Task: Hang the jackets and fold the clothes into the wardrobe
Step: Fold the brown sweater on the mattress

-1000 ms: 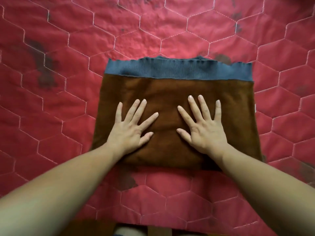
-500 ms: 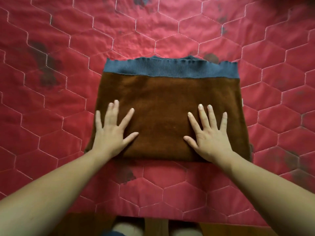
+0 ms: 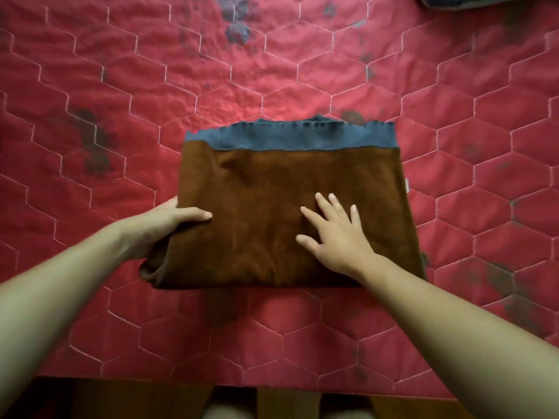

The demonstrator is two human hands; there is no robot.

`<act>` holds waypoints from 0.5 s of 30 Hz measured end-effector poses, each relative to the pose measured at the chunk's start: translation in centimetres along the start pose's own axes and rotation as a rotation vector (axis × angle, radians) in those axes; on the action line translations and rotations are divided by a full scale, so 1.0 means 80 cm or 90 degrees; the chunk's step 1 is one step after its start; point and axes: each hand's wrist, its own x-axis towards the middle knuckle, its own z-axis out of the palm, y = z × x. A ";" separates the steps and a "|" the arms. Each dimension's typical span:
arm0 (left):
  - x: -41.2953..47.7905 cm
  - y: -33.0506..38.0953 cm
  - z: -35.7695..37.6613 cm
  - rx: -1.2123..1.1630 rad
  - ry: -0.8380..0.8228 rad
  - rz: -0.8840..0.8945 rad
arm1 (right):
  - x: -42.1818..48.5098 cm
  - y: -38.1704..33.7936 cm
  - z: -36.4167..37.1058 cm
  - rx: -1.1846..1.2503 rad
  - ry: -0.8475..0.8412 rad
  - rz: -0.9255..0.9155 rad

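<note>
Folded brown garment point(image 3: 266, 213) on red quilt point(image 3: 272, 71).
Left hand point(image 3: 163, 222) grips its left edge, fingers hidden underneath; right hand point(image 3: 335, 237) flat on top.

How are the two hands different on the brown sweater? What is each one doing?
The left hand grips the left edge of the sweater, thumb on top, its other fingers hidden beneath; the right hand lies flat with its fingers spread. The left hand sits at the side; the right hand rests on top, right of the middle. Both are bare and touch the same folded sweater.
</note>
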 end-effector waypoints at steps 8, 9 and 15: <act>-0.020 0.111 0.259 0.091 -0.137 0.247 | -0.052 0.053 -0.083 0.915 0.001 0.252; -0.013 0.116 0.292 0.113 -0.151 0.197 | -0.059 0.077 -0.087 0.940 0.019 0.263; 0.023 0.053 0.361 0.411 0.028 0.230 | -0.091 0.168 -0.069 0.652 -0.019 0.317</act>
